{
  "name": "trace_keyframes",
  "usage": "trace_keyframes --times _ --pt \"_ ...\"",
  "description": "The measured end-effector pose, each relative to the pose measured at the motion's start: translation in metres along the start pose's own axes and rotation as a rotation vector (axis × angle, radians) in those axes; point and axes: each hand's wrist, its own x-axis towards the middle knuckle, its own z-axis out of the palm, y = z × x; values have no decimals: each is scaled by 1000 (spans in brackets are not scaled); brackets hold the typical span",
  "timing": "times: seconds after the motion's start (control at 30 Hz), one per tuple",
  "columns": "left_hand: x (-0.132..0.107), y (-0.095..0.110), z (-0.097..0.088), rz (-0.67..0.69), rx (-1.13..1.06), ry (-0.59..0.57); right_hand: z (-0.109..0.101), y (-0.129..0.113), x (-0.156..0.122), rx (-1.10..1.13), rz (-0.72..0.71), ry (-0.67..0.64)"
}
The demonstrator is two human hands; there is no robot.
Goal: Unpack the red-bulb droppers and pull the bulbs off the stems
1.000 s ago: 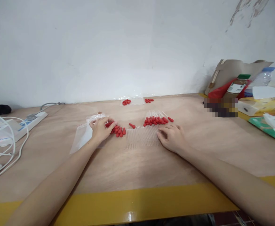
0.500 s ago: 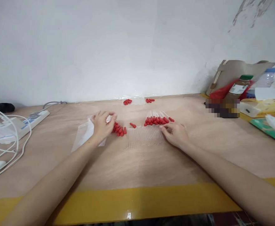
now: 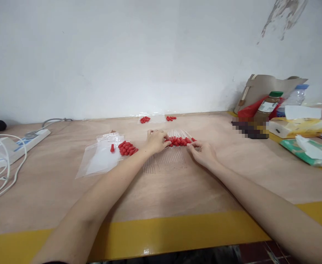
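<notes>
In the head view, a row of red rubber bulbs lies mid-table, with thin clear glass tubes in front and more tubes behind; they look like droppers. My left hand is at the row's left end, its thumb and fingers closed about a red bulb. At the right end, the thumb and forefinger of my right hand are pinched together beside the last bulbs; what lies between them is hidden. Left of the tubes is a pile of loose red bulbs, with a single red bulb on the clear plastic bags.
Two small groups of red bulbs lie with clear plastic by the wall. A power strip and white cables are at left. At right stand a green-capped bottle, a yellow tissue pack and a green tissue pack.
My left hand has moved right, from the bags and loose pile to the row's left end. A single bulb now shows on the bags. My right hand stays at the row's right end.
</notes>
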Motion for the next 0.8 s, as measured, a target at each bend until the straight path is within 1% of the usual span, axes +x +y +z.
trace_keyframes --times 0.07,0.13,0.2,0.23,0.3,0.37,0.43,0.53,0.63,0.73,0.8 --pt "-4 -1 -2 -19 -16 71 2 1 0 3 -28 22" --pt "-13 -3 -8 -40 -66 176 4 4 1 8 -58 44" --pt "-28 -7 -18 -28 -137 267 6 6 1 17 -96 75" --pt "-38 -11 -23 -5 -167 288 7 6 1 31 -137 100" --pt "-59 -18 -32 48 -190 301 8 4 0 59 -257 165" --pt "-79 -26 -37 116 -183 301 9 -2 -3 49 -401 210" --pt "-95 -32 -36 170 -168 309 9 -9 -8 -20 -541 181" --pt "-106 -35 -31 194 -173 313 10 -21 -17 -116 -710 66" --pt "-106 -31 -27 170 -201 303 13 -27 -23 -137 -768 28" --pt "-104 -26 -29 137 -217 305 16 -30 -24 -117 -770 73" --pt "-104 -23 -32 128 -215 285 18 -31 -24 -104 -768 106"
